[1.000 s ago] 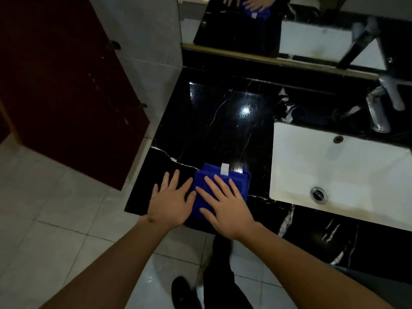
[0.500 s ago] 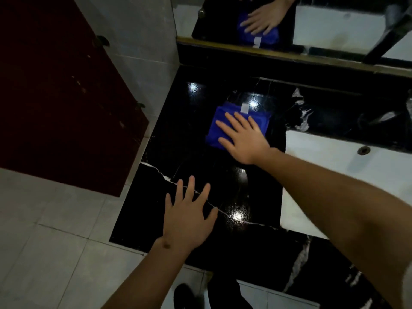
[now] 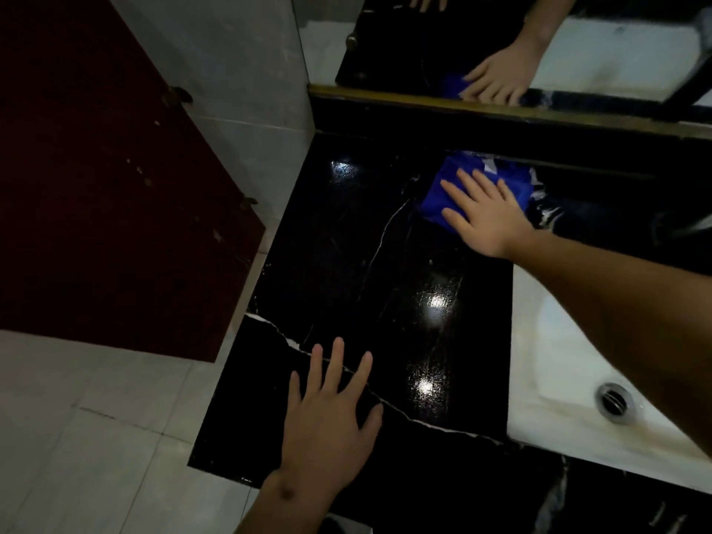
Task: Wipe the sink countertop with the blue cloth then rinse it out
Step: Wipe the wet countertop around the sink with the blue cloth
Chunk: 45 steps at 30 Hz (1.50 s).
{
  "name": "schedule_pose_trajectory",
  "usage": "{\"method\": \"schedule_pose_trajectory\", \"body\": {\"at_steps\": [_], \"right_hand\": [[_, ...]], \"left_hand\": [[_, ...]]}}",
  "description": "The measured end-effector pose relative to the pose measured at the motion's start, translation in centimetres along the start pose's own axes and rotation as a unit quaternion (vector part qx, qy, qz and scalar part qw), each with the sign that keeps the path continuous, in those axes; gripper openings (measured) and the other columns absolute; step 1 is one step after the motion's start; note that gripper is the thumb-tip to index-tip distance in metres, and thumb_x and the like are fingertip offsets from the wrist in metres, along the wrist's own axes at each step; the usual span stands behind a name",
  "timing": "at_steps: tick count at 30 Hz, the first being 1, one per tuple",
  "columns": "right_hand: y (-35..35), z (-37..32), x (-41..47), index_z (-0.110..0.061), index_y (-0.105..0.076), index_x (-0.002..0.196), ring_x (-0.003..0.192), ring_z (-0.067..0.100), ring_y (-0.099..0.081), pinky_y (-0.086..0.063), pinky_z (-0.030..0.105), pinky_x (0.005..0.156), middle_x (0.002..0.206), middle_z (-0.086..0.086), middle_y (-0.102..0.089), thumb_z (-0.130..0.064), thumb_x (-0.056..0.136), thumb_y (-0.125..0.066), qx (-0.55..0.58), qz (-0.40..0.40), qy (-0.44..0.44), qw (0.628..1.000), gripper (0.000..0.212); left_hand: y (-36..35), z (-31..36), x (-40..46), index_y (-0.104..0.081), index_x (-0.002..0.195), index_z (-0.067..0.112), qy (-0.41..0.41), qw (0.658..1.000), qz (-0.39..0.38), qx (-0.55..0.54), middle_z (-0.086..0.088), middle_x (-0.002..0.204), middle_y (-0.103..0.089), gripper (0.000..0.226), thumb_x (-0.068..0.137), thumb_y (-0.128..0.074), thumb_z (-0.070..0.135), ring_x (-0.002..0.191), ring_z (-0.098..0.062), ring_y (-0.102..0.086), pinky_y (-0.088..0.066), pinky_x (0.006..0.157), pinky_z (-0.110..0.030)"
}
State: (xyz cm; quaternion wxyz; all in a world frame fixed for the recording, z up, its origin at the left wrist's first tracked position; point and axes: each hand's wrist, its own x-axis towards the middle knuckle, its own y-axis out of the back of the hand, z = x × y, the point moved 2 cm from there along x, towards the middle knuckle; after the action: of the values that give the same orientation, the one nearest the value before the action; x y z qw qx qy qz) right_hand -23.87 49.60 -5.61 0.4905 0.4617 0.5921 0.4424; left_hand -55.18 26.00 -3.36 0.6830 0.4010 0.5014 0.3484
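The folded blue cloth [image 3: 443, 190] lies at the back of the black marble countertop [image 3: 346, 244], up against the dark backsplash. My right hand [image 3: 485, 217] presses flat on it with fingers spread, covering most of it. My left hand [image 3: 327, 414] rests flat and spread on the counter near its front edge, holding nothing. The white sink basin [image 3: 551, 379] with its metal drain [image 3: 614, 400] lies to the right, partly under my right forearm.
A mirror [image 3: 501, 40] above the backsplash reflects my right hand and the cloth. A dark red door [image 3: 96, 186] and a tiled wall [image 3: 246, 90] stand to the left of the counter. Pale floor tiles [image 3: 77, 437] lie below.
My right hand has slid the cloth from the counter's front edge away to the back, by the backsplash. My left hand stayed near the front edge.
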Motion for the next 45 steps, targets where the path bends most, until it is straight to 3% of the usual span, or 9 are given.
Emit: {"method": "schedule_pose_trajectory", "body": {"at_steps": [4,7,9,15,23,27,33,40,45], "right_hand": [[-1.2,-1.8,-3.7,-0.036,-0.016,0.158,0.155,0.021,-0.002,0.0,0.049,0.123,0.168,-0.002,-0.009,-0.062,0.096,-0.013,0.011,0.032,-0.057,0.998,0.066],[-2.0,-3.5,-7.7,-0.036,-0.013,0.158,0.155,0.021,0.001,0.002,0.049,0.124,0.168,-0.002,-0.006,-0.063,0.094,-0.007,0.02,0.016,-0.06,0.998,0.069],[-2.5,-4.8,-10.7,-0.037,-0.012,0.158,0.155,0.02,0.002,0.003,0.048,0.124,0.168,-0.002,-0.005,-0.064,0.091,-0.002,0.023,0.01,-0.063,0.998,0.073],[-5.2,-9.8,-21.7,-0.034,-0.015,0.158,0.155,0.025,-0.006,0.0,0.049,0.124,0.167,0.001,-0.014,-0.057,0.102,-0.017,0.018,0.041,-0.043,0.998,0.061],[-8.4,-17.8,-33.4,-0.034,-0.016,0.158,0.154,0.021,0.002,0.0,0.049,0.122,0.167,0.0,-0.013,-0.055,0.103,-0.022,0.06,0.053,-0.119,0.99,0.059],[-8.9,-20.0,-35.4,-0.034,-0.013,0.158,0.153,0.022,0.005,0.002,0.049,0.121,0.167,0.0,-0.011,-0.054,0.103,-0.02,0.057,0.04,-0.122,0.99,0.059],[-9.4,-20.9,-35.6,-0.034,-0.022,0.157,0.153,0.024,-0.008,-0.006,0.051,0.12,0.165,0.003,-0.021,-0.054,0.103,-0.026,0.048,0.045,-0.129,0.989,0.058],[-9.3,-20.7,-35.3,-0.034,-0.013,0.159,0.154,0.027,0.003,0.005,0.05,0.121,0.167,0.003,-0.003,-0.072,0.097,-0.017,0.046,0.03,-0.12,0.991,0.073],[-9.4,-20.9,-34.9,-0.027,-0.024,0.157,0.153,0.033,-0.01,-0.007,0.056,0.118,0.166,0.011,-0.017,-0.071,0.097,-0.02,0.024,0.024,-0.105,0.994,0.075]], "left_hand": [[-0.1,-0.3,-0.1,-0.011,0.154,0.046,-0.003,1.0,0.009,0.001,-0.002,0.166,-0.006,0.073,0.085,-0.023,0.07,0.152,-0.029,-0.003,-0.014,0.118,-0.055],[0.5,-0.1,0.0,0.003,0.154,0.048,-0.005,1.0,-0.025,0.004,0.002,0.165,0.015,0.081,0.077,-0.002,0.073,0.151,-0.025,0.017,-0.001,0.121,-0.052],[1.2,0.1,0.0,0.001,0.154,0.048,-0.004,1.0,-0.027,-0.002,0.003,0.166,0.014,0.085,0.073,0.002,0.073,0.152,-0.024,0.016,-0.003,0.122,-0.051],[2.2,0.2,-1.0,-0.017,0.155,0.042,-0.01,0.998,-0.06,0.01,0.001,0.168,-0.002,0.063,0.097,-0.025,0.064,0.153,-0.026,0.001,-0.009,0.122,-0.054],[-0.4,-1.7,-8.7,-0.015,0.156,0.04,-0.028,0.997,-0.063,0.027,0.003,0.168,-0.001,0.063,0.098,-0.023,0.064,0.154,-0.023,0.001,-0.009,0.122,-0.051],[-0.6,-2.5,-10.4,-0.015,0.156,0.04,-0.022,0.997,-0.078,0.009,0.004,0.167,0.002,0.061,0.1,-0.022,0.062,0.154,-0.021,0.004,-0.005,0.122,-0.051],[-1.5,-3.6,-11.3,-0.006,0.156,0.044,-0.027,0.997,-0.068,0.019,0.007,0.167,0.01,0.06,0.1,-0.02,0.062,0.153,-0.019,0.01,-0.004,0.121,-0.053],[-2.1,-3.2,-11.3,-0.002,0.156,0.044,-0.013,0.997,-0.073,-0.008,0.008,0.165,0.016,0.062,0.1,-0.021,0.063,0.152,-0.021,0.017,0.0,0.121,-0.054],[-2.4,-3.2,-11.3,-0.003,0.155,0.045,-0.008,0.998,-0.061,-0.022,0.007,0.166,0.014,0.061,0.098,-0.014,0.064,0.151,-0.021,0.017,0.001,0.121,-0.055]]}}
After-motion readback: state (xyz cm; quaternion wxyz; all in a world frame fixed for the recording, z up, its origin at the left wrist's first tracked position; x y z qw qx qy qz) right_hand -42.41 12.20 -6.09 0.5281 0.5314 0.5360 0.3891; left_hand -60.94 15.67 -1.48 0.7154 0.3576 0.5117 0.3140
